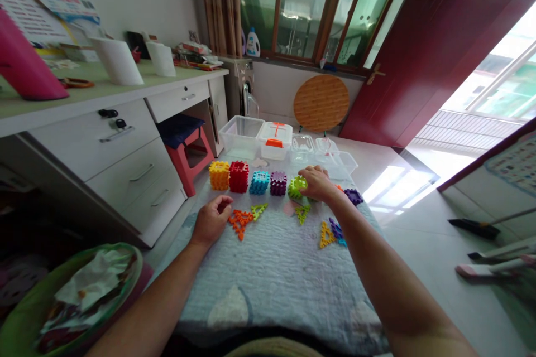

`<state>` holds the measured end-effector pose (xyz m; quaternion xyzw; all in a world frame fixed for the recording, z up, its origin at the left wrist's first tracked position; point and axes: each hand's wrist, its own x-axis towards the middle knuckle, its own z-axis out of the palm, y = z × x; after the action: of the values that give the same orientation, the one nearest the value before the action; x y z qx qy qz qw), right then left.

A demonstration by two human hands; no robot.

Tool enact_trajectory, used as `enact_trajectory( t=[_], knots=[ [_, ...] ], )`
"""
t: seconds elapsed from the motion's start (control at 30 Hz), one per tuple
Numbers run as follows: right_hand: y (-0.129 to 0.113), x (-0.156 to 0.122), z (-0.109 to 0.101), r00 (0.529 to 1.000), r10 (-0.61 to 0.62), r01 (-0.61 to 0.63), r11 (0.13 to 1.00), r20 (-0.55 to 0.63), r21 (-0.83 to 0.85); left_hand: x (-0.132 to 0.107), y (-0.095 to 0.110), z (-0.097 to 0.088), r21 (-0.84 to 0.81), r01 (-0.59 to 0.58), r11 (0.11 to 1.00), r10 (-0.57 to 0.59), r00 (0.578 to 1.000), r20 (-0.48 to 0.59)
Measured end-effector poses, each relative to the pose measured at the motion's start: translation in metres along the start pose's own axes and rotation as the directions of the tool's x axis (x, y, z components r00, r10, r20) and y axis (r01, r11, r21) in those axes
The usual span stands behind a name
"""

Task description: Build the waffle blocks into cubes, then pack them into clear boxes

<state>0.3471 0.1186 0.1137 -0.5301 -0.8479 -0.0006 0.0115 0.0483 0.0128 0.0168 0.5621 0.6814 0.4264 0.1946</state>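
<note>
My left hand [211, 221] rests on the cloth with its fingers curled in, and nothing shows in it. Beside its fingertips lie orange triangle pieces [240, 223] and a lime triangle piece [258, 211]. My right hand [317, 182] reaches over the lime green interlocking blocks [296, 186], its fingers bent down onto them; the fingertips are partly hidden. Left of it stand a purple cube [278, 183], a blue cube [259, 183], a red cube [239, 177] and a yellow cube [219, 175] in a row. Another green triangle [302, 213] lies nearer me.
Clear plastic boxes [242, 136] and an orange-latched box [275, 144] line the table's far end. Yellow [327, 235] and purple pieces [335, 227] lie by my right forearm, a dark purple piece [354, 196] beyond it. A red stool [190, 156] and a waste basket [125, 251] stand left.
</note>
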Motion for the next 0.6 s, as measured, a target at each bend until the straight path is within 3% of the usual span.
enact_trajectory(
  t=[0.4,0.6],
  knots=[
    [-0.002,0.017,0.012,0.997,-0.032,0.033,0.999,0.075,-0.009,-0.001,0.003,-0.002,-0.006,0.003,1.000,-0.003,1.000,0.002],
    [-0.006,0.003,0.004,1.000,0.012,-0.012,1.000,-0.023,0.029,0.000,0.001,-0.002,0.002,0.000,1.000,0.000,1.000,0.004]
  ],
)
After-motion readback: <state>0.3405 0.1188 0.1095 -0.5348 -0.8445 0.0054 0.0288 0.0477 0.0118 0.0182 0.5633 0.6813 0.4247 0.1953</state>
